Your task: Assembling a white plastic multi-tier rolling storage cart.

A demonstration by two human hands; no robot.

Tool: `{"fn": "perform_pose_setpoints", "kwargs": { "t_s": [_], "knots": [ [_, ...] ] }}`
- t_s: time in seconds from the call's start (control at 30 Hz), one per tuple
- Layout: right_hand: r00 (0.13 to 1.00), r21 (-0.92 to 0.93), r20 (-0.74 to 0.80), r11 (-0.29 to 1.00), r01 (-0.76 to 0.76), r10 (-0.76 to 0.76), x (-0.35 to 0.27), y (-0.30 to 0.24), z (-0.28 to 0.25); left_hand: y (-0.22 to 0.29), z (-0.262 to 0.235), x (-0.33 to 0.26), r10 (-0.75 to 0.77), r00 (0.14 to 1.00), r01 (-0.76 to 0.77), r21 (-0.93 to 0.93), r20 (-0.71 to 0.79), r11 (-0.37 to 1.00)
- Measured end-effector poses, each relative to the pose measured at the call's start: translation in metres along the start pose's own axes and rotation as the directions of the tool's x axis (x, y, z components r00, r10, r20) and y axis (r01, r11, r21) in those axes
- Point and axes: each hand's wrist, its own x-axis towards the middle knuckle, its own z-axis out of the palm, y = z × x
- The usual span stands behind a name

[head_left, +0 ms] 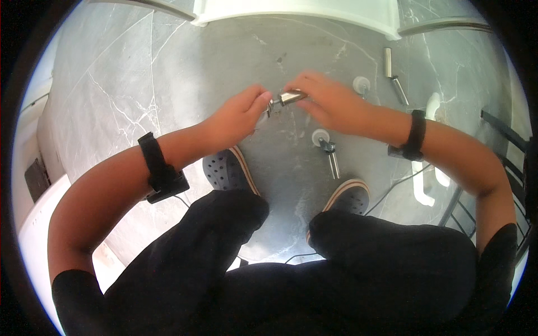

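Observation:
My left hand (240,115) is closed around a small metal fitting (270,107) with a thin rod pointing right; the fingers hide most of it. Just right of it, the slightly blurred fingers of my right hand (330,103) pinch a short shiny metal tube (290,97). The rod and the tube's left end meet or nearly meet between the hands. On the floor below my right hand lies a white round wheel-like piece (320,136) with a metal bracket (327,147), beside short metal tubes (334,164). Another white wheel-like piece (361,85) lies past my right wrist.
Two metal tubes (388,63) lie farther right on the grey marbled floor (185,67). White curved bars (420,185) rest near my right forearm. A white panel (297,12) stands at the far edge, a black rack (507,162) at right. My clogs (230,169) flank the work area.

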Motion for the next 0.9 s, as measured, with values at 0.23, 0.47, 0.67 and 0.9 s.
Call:
{"fn": "perform_pose_setpoints", "kwargs": {
  "t_s": [0.23,0.47,0.67,0.9],
  "knots": [
    [0.991,0.008,-0.129,0.999,0.034,-0.033,0.008,0.003,-0.003,0.003,-0.007,0.0,0.105,0.989,-0.092,0.119,-0.107,0.989],
    [0.996,0.02,-0.085,1.0,0.019,-0.017,0.009,0.001,-0.016,0.007,-0.01,0.001,0.172,0.977,-0.153,0.153,-0.122,0.976],
    [0.988,-0.008,-0.049,0.989,0.149,-0.15,0.016,0.01,-0.022,0.008,-0.017,0.001,0.269,0.96,-0.238,0.292,-0.071,0.926],
    [0.992,0.193,0.109,0.977,-0.091,0.071,0.024,0.014,-0.026,0.011,-0.023,0.001,0.415,0.91,-0.367,0.438,-0.015,0.821]
  ]
}}
